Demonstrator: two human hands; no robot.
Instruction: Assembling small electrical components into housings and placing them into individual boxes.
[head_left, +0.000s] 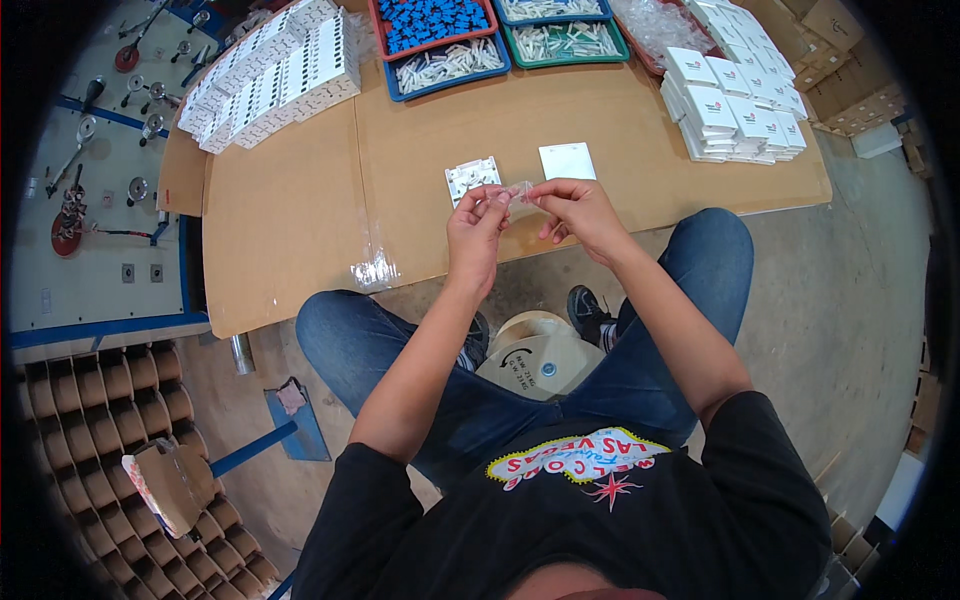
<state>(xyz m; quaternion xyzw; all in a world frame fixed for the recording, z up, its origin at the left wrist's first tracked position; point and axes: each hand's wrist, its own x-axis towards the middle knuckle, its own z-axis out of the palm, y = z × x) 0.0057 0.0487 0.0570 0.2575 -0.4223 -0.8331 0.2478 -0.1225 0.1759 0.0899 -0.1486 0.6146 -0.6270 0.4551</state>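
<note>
A small clear plastic bag [521, 190] is stretched between my two hands above the table's near edge. The fingertips of my left hand [479, 225] pinch one side of it, and my right hand [578, 212] pinches the other with thumb and forefinger. What the bag contains is too small to make out. Just beyond my left hand lies a white open plastic housing [472, 177] with small parts inside, partly covered by my fingers. A flat white square cover [567, 161] lies behind my right hand.
On the cardboard-covered table [280, 220], stacked white housings [290, 85] stand at far left and white covers [735, 110] at far right. Between them are trays of blue parts [425, 25], white pieces [450, 70] and clear bags [662, 30]. A wooden spool [540, 365] stands between my legs.
</note>
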